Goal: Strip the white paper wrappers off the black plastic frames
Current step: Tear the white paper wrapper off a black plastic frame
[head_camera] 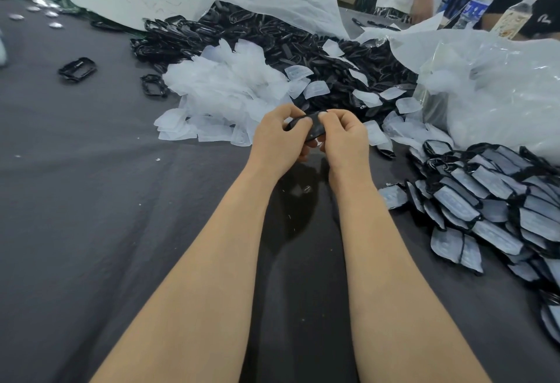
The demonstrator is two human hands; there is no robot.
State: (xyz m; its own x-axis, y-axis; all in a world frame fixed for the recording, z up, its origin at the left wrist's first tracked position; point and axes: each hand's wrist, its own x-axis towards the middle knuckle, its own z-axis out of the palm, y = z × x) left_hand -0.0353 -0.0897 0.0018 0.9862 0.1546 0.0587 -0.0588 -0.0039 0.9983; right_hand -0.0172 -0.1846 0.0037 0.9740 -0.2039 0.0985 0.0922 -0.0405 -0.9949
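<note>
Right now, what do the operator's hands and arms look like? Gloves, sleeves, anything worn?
Nothing worn that the head view shows. The left hand and right hand have no gloves, and no rings are visible. The left forearm and right forearm are uncovered down to the frame's bottom edge: no sleeves, watch or wristbands.

Both bare forearms are reaching forward side by side, the left hand (277,137) and right hand (344,137) meeting knuckle to knuckle, fingers curling inward and thumbs pinching at the top.
</note>
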